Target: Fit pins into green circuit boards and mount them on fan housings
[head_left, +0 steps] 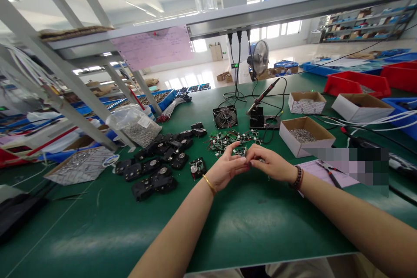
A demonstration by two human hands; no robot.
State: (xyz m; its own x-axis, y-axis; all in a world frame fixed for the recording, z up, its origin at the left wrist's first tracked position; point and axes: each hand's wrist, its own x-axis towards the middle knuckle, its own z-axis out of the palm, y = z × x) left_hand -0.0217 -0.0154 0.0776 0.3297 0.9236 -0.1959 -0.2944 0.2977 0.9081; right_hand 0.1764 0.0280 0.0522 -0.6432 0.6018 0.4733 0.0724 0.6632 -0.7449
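View: head camera, looking down over a green bench top (107, 226).
Left hand (228, 167): centre of the frame, fingers curled in, thumb and fingertips pinched against the other hand's; a gold bangle (209, 183) sits on the wrist.
Right hand (270, 163): just right of centre, also curled nearly closed, its fingertips touching the left hand's; a dark bead bracelet (298, 177) is on the wrist.
Small piece (250, 162): nipped between the fingertips of both hands, just above the bench; too small to tell what it is.
Loose components (233, 139): a scattered pile just above the hands, close to the fingertips.
Black housings (163, 160): a spread group left of the hands, lying flat on the bench.
Small fan (225, 117): above the pile, upright.
Soldering iron (263, 93): tilted in its black stand (260, 120), right of the small fan.
Cardboard box (306, 135): right of the pile, open, with small metal parts inside.
Plastic bag (135, 124): left of centre, holding small metal parts.
Pink sheet (325, 174): right of the right wrist, flat on the bench.
Red bins (355, 83): upper right of the frame.
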